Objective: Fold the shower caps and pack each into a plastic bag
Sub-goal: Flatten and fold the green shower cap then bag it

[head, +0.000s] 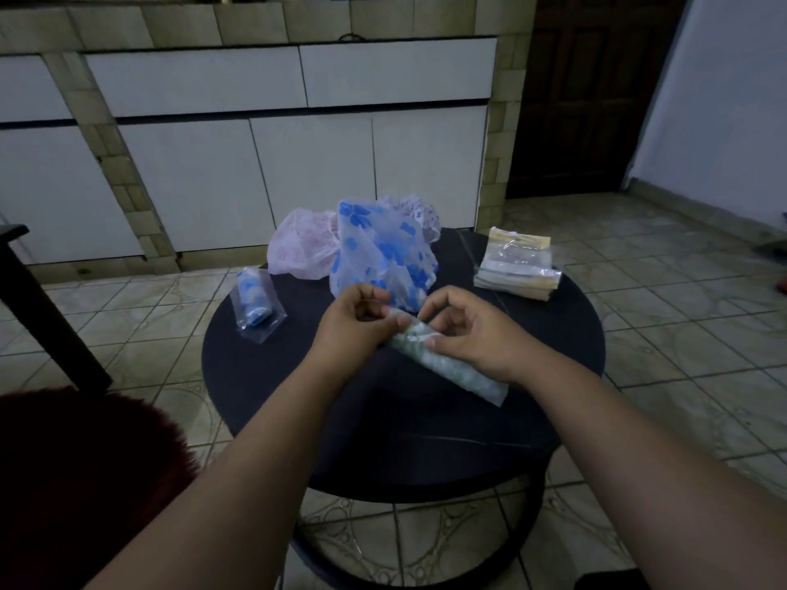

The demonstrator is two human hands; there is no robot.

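Thin, crinkly translucent plastic is showing in the blue-flowered shower cap [383, 249] and the pink one [304, 244], glossy clear film is wrapping the packed cap [255, 306] and the bag stack [517, 270], and the dark round table [553, 334] is looking smooth and matt.

The left hand [362, 321] hides the near end of the folded cap [451, 368], and the right hand [464, 330] covers part of its top edge. The blue cap [383, 249] hides part of the pink cap [302, 244]. The bottom edge cuts off both arms.
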